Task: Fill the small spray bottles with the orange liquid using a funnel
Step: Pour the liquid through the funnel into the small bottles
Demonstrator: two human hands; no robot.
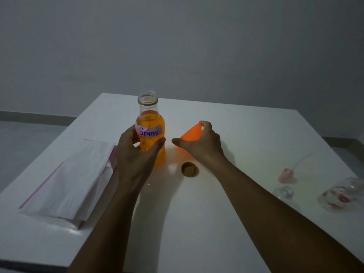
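One bottle [150, 131], one funnel [191, 134], one cap [189, 169]

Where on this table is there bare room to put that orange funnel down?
The far table behind the funnel is bare, as is the near middle between the forearms. The left is taken by a bag of papers, the right edge by small bottles and a sprayer. A gold cap sits by the orange bottle.

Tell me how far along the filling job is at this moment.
Done: the big bottle marked "Spray" is open, its gold cap lying on the table. In hand: the left hand grips the bottle and the right hand takes the orange funnel. Left: the small spray bottles lie at the right, apparently unfilled; no pouring yet.
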